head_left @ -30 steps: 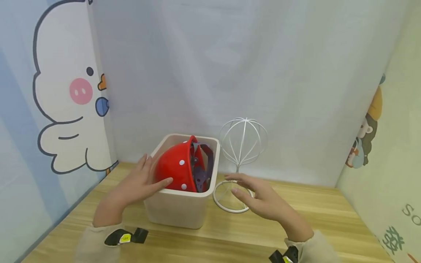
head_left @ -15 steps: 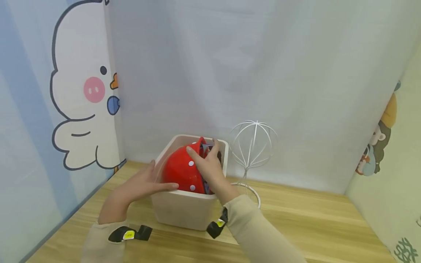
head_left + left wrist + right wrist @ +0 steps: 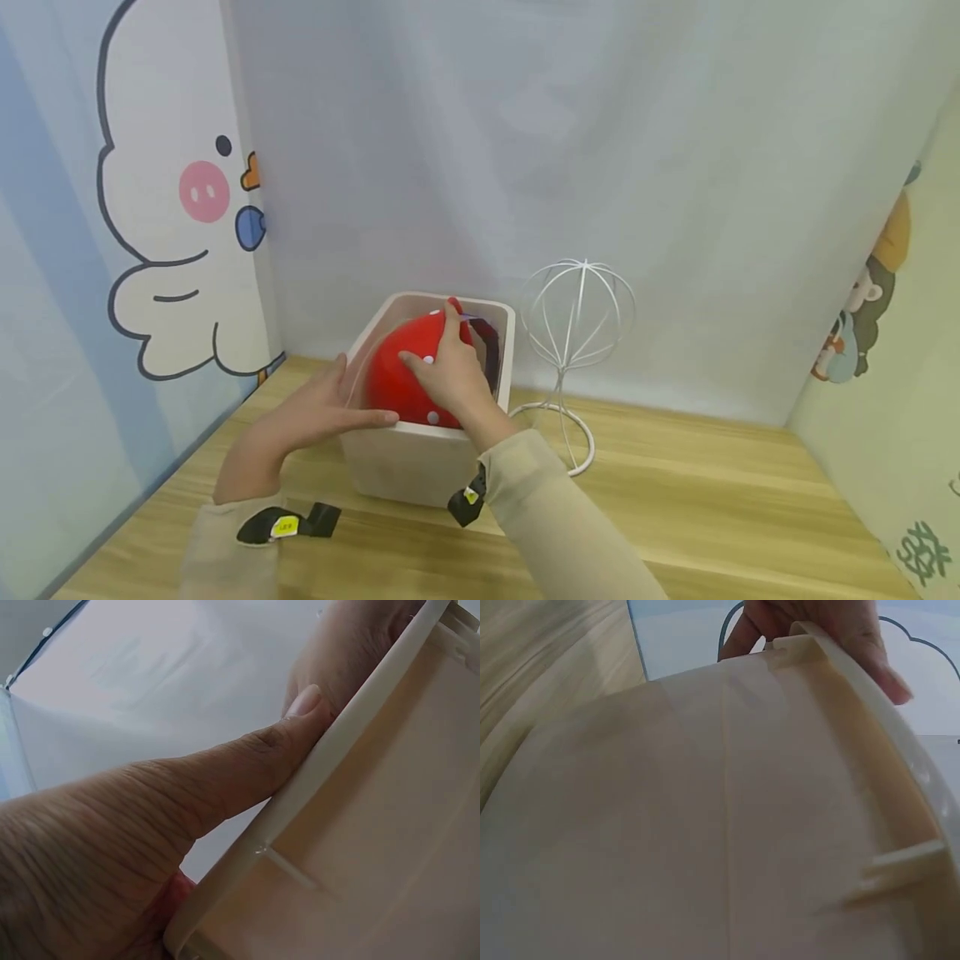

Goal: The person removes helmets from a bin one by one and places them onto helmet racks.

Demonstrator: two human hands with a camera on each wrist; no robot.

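Note:
A red helmet (image 3: 397,375) with white dots lies on its side in a beige plastic bin (image 3: 401,462), its dark inner straps toward the right. My right hand (image 3: 456,375) grips the helmet's edge, thumb on the shell and forefinger along the rim; its other fingers are hidden. At the bin's front left corner my left hand (image 3: 303,417) holds the rim. Its thumb (image 3: 225,776) lies along the front rim in the left wrist view. The right wrist view is mostly filled by the bin's wall (image 3: 652,825).
A white wire stand (image 3: 562,367) with a round cage top and ring base stands just right of the bin on the wooden table (image 3: 675,492). A pale curtain (image 3: 675,167) hangs behind. Printed panels (image 3: 172,317) flank the table.
My right hand has come over from beside the wire stand and taken hold of the helmet's edge. The helmet has shifted slightly in the bin. My left hand stays at the bin's corner.

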